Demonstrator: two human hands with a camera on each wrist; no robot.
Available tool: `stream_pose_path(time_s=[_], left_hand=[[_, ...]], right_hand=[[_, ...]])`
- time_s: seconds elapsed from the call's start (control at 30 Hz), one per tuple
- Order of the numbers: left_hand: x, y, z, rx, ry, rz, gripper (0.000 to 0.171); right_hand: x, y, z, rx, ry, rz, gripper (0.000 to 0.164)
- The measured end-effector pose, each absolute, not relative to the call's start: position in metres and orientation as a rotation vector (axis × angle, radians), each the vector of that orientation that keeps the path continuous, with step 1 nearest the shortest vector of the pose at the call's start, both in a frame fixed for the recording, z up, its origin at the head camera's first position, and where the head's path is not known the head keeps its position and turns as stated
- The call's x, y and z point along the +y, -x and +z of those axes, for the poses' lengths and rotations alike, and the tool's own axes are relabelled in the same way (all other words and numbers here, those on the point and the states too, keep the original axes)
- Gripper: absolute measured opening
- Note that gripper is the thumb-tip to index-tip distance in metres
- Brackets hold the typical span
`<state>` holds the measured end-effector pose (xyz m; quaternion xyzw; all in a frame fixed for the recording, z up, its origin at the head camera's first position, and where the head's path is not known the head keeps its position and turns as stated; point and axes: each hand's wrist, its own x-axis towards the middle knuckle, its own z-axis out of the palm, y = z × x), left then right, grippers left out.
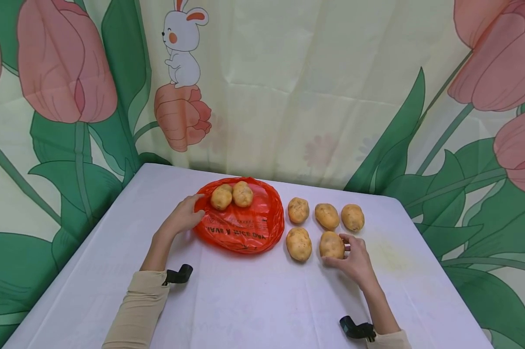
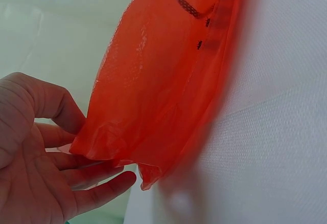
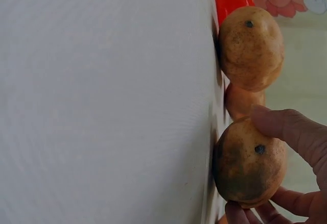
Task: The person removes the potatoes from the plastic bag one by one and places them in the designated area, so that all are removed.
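Note:
A red plastic bag stands on the table with its mouth spread wide and its rim raised. Inside it, against the far left side, lie two potatoes. My left hand pinches the bag's left rim; in the left wrist view the thumb presses the red film against the fingers. To the right of the bag, my right hand grips a potato between thumb and fingers, low over the tabletop. The right wrist view shows that potato with a dark eye and a greenish patch.
Left of the gripped potato lies another potato. Behind them are three more in a row, the nearest to the bag being one potato. A white cloth covers the table. A printed curtain hangs along the back.

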<state>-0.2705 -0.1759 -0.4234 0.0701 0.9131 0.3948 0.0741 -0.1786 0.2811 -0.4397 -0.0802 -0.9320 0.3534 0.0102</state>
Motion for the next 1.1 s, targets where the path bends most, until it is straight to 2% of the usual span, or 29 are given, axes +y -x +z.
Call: stream_pose_path(time_s=[0.6,1.1], left_hand=[[-0.176,0.269,-0.423,2.754,-0.216,1.179,0.059],[-0.176,0.269,-0.422,2.741,-0.204,1.196,0.060]], right_hand=[[0.277,0.177,-0.436,-2.882,0.222,1.122,0.090],[0.229,0.185,-0.416,-2.750,0.111,1.226,0.080]])
